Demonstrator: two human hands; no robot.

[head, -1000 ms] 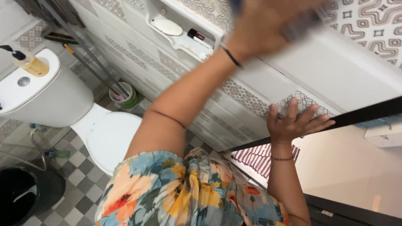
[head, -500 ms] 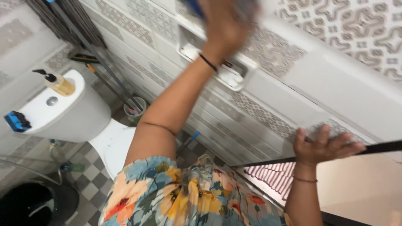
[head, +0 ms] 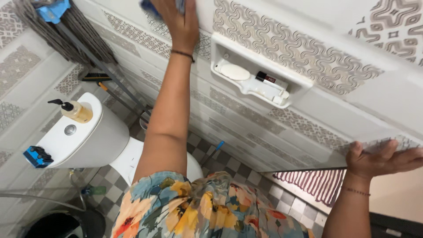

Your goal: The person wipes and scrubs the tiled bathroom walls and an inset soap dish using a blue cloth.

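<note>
The left hand (head: 178, 20) presses a blue cloth (head: 150, 6) flat against the patterned tiled wall (head: 282, 48), fingers closed over it, just left of a white recessed soap niche (head: 257, 72) that holds a white soap bar (head: 234, 71) and a small dark tube (head: 271, 80). The right hand (head: 381, 158) lies open and spread against the wall's edge, well apart from the left and holding nothing. Below stand a white toilet (head: 88, 136), with a pump bottle (head: 76, 111) on its tank, and a mop (head: 66, 31) leaning against the wall.
</note>
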